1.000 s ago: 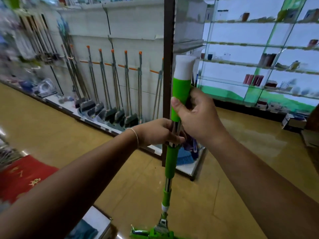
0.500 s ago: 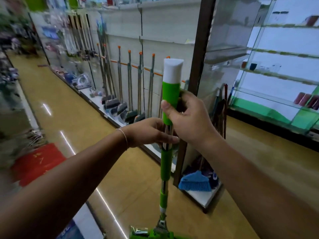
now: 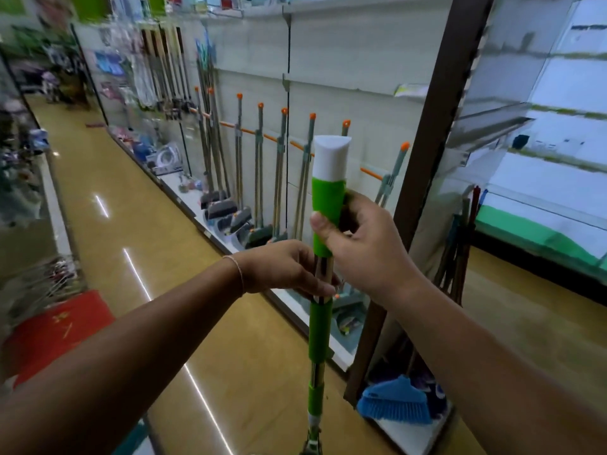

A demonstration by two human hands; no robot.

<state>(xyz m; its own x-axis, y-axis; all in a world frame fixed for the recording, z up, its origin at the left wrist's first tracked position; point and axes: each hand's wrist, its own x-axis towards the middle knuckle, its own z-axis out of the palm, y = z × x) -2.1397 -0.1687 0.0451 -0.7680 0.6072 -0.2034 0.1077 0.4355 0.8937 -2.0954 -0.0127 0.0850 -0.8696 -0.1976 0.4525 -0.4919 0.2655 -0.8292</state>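
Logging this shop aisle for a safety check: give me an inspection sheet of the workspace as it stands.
Surface: glossy tan floor, light streaks reflected.
Job's things: green-and-white mop, upright, head below the frame's bottom edge.
Clutter: blue broom on the shelf base; red mat at left.
Hands: left hand holds the metal shaft; right hand holds the green sleeve above it.
Cables: nothing seen.
Surroundings: orange-tipped brooms racked along the wall; shelves at right.
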